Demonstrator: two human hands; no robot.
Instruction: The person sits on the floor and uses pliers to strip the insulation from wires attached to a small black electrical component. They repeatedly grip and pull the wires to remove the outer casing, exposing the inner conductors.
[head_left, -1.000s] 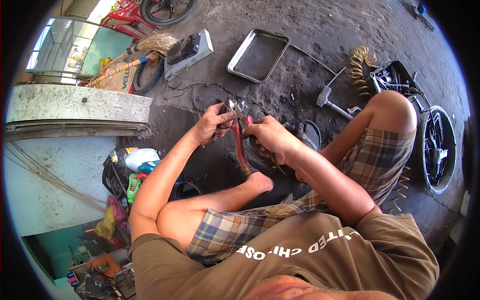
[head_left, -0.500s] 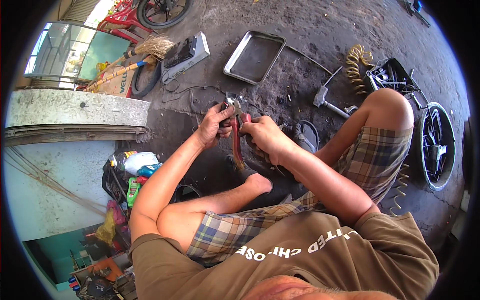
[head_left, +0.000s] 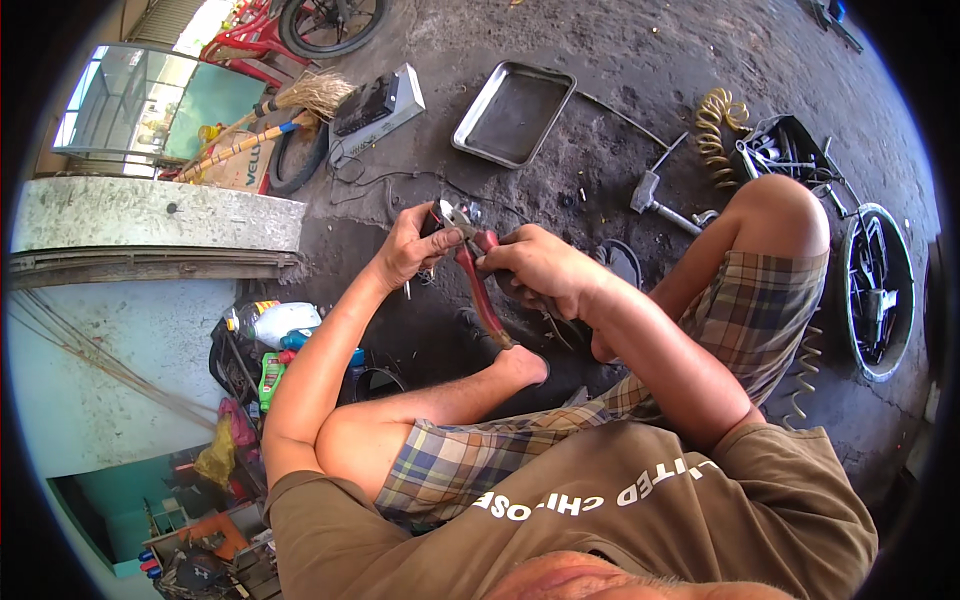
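In front of me, above my crossed leg, both hands are close together. My right hand (head_left: 545, 268) is closed on pliers with red handles (head_left: 478, 292); one handle slants down free of the palm, and the handles stand apart. The metal jaws point up and left, toward the fingers of my left hand (head_left: 405, 248). That hand is closed, thumb pressed forward, on a small dark and metallic part (head_left: 438, 213) beside the jaws. Its kind is too small and too covered to tell. Thin wire-like ends hang under my right hand.
A rectangular metal tray (head_left: 462, 133) lies ahead on the dark floor, with a grey box (head_left: 408, 103) left of it. To the right are a hammer (head_left: 650, 195), a yellow coiled hose (head_left: 712, 125) and a round tub of tools (head_left: 908, 300). Bottles (head_left: 285, 325) stand at my left.
My left wrist has turned and the hand shifted slightly left, the part tilting with it. The pliers stay in my right hand, which moved a little right. My right foot has shifted.
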